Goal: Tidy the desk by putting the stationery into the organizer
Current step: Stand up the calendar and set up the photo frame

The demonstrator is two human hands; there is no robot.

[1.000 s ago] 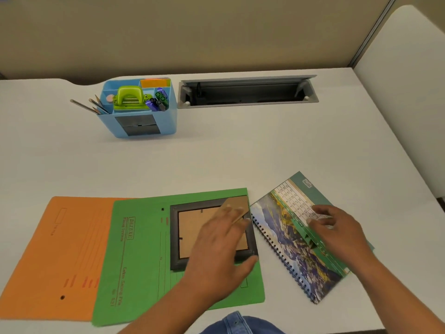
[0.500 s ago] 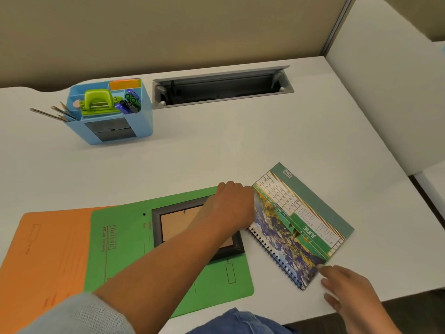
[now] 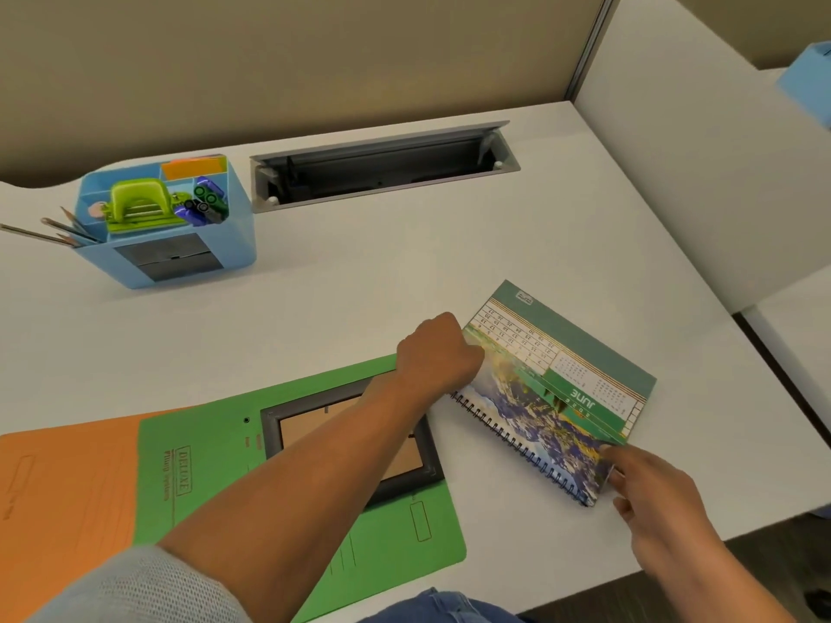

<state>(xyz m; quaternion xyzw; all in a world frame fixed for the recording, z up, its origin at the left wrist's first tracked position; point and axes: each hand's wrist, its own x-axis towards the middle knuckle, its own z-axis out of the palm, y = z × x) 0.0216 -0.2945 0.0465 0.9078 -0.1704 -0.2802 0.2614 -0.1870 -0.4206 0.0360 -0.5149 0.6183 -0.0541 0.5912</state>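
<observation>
Beige partition (image 3: 314,60) behind a white bench (image 3: 359,285); a grey cable tray (image 3: 382,166) is let into the bench top near the back edge, lid raised.

Back left: blue organizer (image 3: 240,245), upright, dark panel on its front. Compartments hold a lime-green hole punch (image 3: 137,204), a bunch of purple and green markers (image 3: 204,202), an orange paper pad (image 3: 193,167) and pencils (image 3: 54,229) leaning out over the left side.

Front left: orange folder (image 3: 67,487) flat on the bench, partly covered by a green folder (image 3: 202,478). Printing on the green one reads "DELUXE", with a second line beside it too blurred to read. A dark picture frame (image 3: 270,427) lies on the green folder, face down, brown backing showing. The person's left forearm crosses over it.

Front right: spiral-bound calendar (image 3: 553,397), flat on the bench and turned at an angle, just beside the green folder and well apart from the organizer. The page header reads "JUNE", upside down from here; the date numbers are too small to make out.

Left grip (image 3: 438,353): fingers curled at the calendar's left corner, knuckles up, holding that edge. Right grip (image 3: 647,483): thumb and forefinger pinch the calendar's near right corner, the other fingers loosely bent.

Grey sleeve (image 3: 135,586) on the left arm.
</observation>
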